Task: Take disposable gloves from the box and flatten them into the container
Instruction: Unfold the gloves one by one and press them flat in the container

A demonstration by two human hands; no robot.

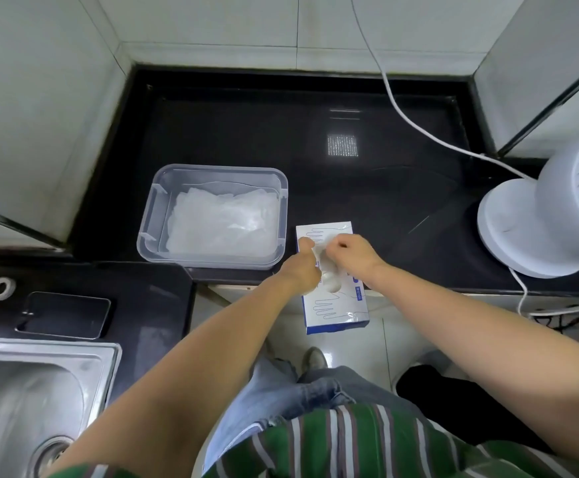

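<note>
1. Hands at work over glove box (336, 315), set at edge of black counter (281, 132), just right of clear container (150, 215).
2. Step in hand: pulling one glove (329, 284) from box's top slot. It is partly out, bunched betw. both hands, not yet free of box.
3. L hand (302, 267): fingers curled, thumb up, pinching glove's film. R hand (350, 253): knuckles up, fingers curled down, clamped on same film at slot.
4. Container already holds a layer of flattened gloves (222, 222), lying toward its right side.
5. Next move, prob.: draw glove free w/o dragging a clump along, carry it left over rim, spread it flat on pile w/ straight fingers.
6. Writing: box shows blue outline drawings of hands and a blue band. Small print by R wrist too small to read; no brand legible.
</note>
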